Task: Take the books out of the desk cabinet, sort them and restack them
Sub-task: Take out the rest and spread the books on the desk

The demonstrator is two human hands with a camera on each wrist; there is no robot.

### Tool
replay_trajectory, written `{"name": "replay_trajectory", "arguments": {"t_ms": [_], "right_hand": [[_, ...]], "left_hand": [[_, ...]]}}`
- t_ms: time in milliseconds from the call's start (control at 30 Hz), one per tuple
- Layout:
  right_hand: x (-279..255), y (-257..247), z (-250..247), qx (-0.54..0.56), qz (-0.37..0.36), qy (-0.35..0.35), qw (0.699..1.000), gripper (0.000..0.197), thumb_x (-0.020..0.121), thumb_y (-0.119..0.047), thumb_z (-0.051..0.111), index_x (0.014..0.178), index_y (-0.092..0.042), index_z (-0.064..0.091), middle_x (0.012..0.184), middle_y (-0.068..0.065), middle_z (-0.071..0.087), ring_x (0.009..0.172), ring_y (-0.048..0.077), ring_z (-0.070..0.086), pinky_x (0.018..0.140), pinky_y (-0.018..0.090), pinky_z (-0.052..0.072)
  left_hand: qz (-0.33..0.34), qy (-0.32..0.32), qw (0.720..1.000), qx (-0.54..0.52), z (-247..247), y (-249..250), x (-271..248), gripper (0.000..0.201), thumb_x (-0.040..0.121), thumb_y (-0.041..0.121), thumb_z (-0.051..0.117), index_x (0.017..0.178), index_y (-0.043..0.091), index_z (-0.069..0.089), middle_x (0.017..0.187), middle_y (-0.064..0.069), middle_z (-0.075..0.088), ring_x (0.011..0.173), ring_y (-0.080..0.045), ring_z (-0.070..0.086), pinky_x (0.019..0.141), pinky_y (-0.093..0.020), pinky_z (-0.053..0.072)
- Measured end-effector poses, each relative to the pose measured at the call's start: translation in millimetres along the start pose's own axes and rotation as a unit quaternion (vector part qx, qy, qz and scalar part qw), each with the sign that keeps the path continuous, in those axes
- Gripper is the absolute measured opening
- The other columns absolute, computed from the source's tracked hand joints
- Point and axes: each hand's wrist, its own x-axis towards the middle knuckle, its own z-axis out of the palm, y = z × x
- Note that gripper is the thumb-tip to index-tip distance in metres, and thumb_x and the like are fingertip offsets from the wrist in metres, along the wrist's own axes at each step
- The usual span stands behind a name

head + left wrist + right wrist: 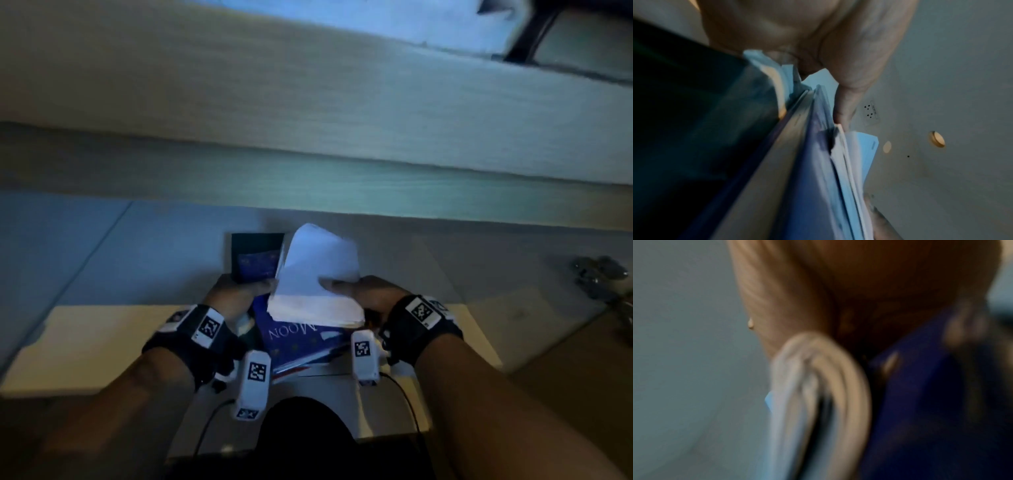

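In the head view both hands hold a bundle of books low in front of me. My left hand (236,294) grips the left side, where a dark green book (257,253) stands behind a blue book (294,339) printed "MOON". The thumb of my right hand (359,291) pinches a bent sheaf of white pages (318,270) lying on top of the blue book. The left wrist view shows the dark book (694,113), the blue book (813,162) and the white pages (851,154) edge-on, with my thumb along them. The right wrist view is blurred: curled white pages (818,378) lie against the blue cover (920,402).
A pale wooden panel (308,102) runs across the view above the books. Beneath my forearms is a white board (102,342). A shiny metal object (599,277) lies on the floor at the right. A wall socket (871,112) shows in the left wrist view.
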Motion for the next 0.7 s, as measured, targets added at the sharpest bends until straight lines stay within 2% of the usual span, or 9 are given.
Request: {"name": "replay_trajectory", "arguments": {"t_ms": [67, 133, 233, 300, 367, 467, 500, 600, 700], "right_hand": [[-10.2, 1.7, 12.2, 0.016, 0.014, -0.007, 1.000, 0.062, 0.068, -0.046, 0.093, 0.116, -0.011, 0.076, 0.111, 0.010, 0.078, 0.100, 0.029, 0.076, 0.080, 0.038, 0.063], [-25.4, 1.2, 23.2, 0.023, 0.014, -0.030, 0.999, 0.053, 0.075, -0.041, 0.089, 0.118, -0.014, 0.075, 0.118, 0.006, 0.077, 0.107, 0.025, 0.073, 0.082, 0.034, 0.061], [-56.3, -6.1, 36.2, 0.023, 0.011, -0.075, 0.997, 0.040, 0.086, -0.034, 0.082, 0.120, -0.014, 0.074, 0.118, 0.003, 0.077, 0.110, 0.023, 0.072, 0.084, 0.029, 0.060], [-77.3, -5.8, 42.1, 0.016, 0.027, -0.107, 0.994, 0.040, 0.090, -0.033, 0.079, 0.124, -0.014, 0.073, 0.122, 0.004, 0.076, 0.115, 0.025, 0.070, 0.098, 0.041, 0.057], [-101.0, -3.2, 51.1, 0.053, 0.059, -0.131, 0.988, 0.048, 0.085, -0.032, 0.084, 0.126, -0.011, 0.072, 0.126, 0.011, 0.073, 0.118, 0.032, 0.069, 0.105, 0.052, 0.053], [-147.5, -8.3, 64.1, 0.125, 0.115, -0.121, 0.978, 0.068, 0.062, -0.034, 0.097, 0.119, -0.007, 0.074, 0.121, 0.022, 0.073, 0.105, 0.035, 0.073, 0.086, 0.046, 0.061], [-165.1, -14.5, 66.0, 0.140, 0.129, -0.118, 0.974, 0.066, 0.063, -0.030, 0.097, 0.120, -0.006, 0.073, 0.121, 0.023, 0.073, 0.101, 0.034, 0.074, 0.082, 0.044, 0.061], [-225.7, -52.9, 64.6, 0.166, 0.168, -0.128, 0.963, 0.046, 0.085, -0.014, 0.081, 0.127, -0.002, 0.067, 0.117, 0.023, 0.073, 0.096, 0.034, 0.074, 0.083, 0.047, 0.062], [-284.6, -96.0, 65.5, 0.179, 0.171, -0.139, 0.959, 0.042, 0.088, -0.009, 0.076, 0.128, -0.003, 0.065, 0.112, 0.020, 0.076, 0.092, 0.031, 0.075, 0.078, 0.044, 0.062]], "left_hand": [[-0.015, -0.010, 1.000, 0.003, -7.5, -4.1, -12.8, 0.067, 0.043, 0.035, 0.093, 0.100, 0.005, 0.077, 0.095, -0.018, 0.077, 0.088, -0.034, 0.074, 0.084, -0.060, 0.057], [-0.029, -0.010, 1.000, -0.004, -17.2, -3.5, -33.2, 0.070, 0.044, 0.034, 0.089, 0.104, 0.001, 0.075, 0.104, -0.021, 0.074, 0.095, -0.038, 0.071, 0.087, -0.053, 0.057], [-0.079, -0.033, 0.995, 0.042, -38.2, -11.8, -64.7, 0.087, 0.035, 0.066, 0.086, 0.098, 0.006, 0.071, 0.109, -0.020, 0.072, 0.103, -0.042, 0.066, 0.090, -0.050, 0.053], [-0.142, -0.049, 0.988, 0.024, -52.6, -12.7, -88.8, 0.111, 0.019, 0.075, 0.085, 0.106, 0.009, 0.068, 0.116, -0.016, 0.069, 0.110, -0.039, 0.064, 0.094, -0.050, 0.052], [-0.177, -0.052, 0.983, -0.006, -61.9, 1.0, -123.4, 0.111, 0.020, 0.068, 0.083, 0.115, 0.013, 0.064, 0.118, -0.006, 0.065, 0.111, -0.030, 0.062, 0.091, -0.040, 0.051], [-0.210, -0.066, 0.974, -0.059, -70.5, 22.8, -173.7, 0.108, 0.030, 0.055, 0.094, 0.123, 0.006, 0.067, 0.119, -0.011, 0.071, 0.111, -0.035, 0.065, 0.105, -0.052, 0.046], [-0.223, -0.067, 0.969, -0.078, -72.8, 31.8, -189.8, 0.102, 0.034, 0.049, 0.096, 0.122, 0.005, 0.069, 0.117, -0.016, 0.072, 0.110, -0.039, 0.066, 0.106, -0.056, 0.045], [-0.245, -0.086, 0.961, -0.099, -77.3, 75.0, -237.8, 0.089, 0.051, 0.038, 0.095, 0.125, -0.001, 0.065, 0.115, -0.022, 0.071, 0.107, -0.040, 0.068, 0.094, -0.048, 0.054], [-0.258, -0.101, 0.953, -0.123, -82.8, 117.0, -294.8, 0.065, 0.062, 0.026, 0.089, 0.117, -0.001, 0.067, 0.099, -0.017, 0.076, 0.085, -0.030, 0.075, 0.062, -0.029, 0.059]]}}
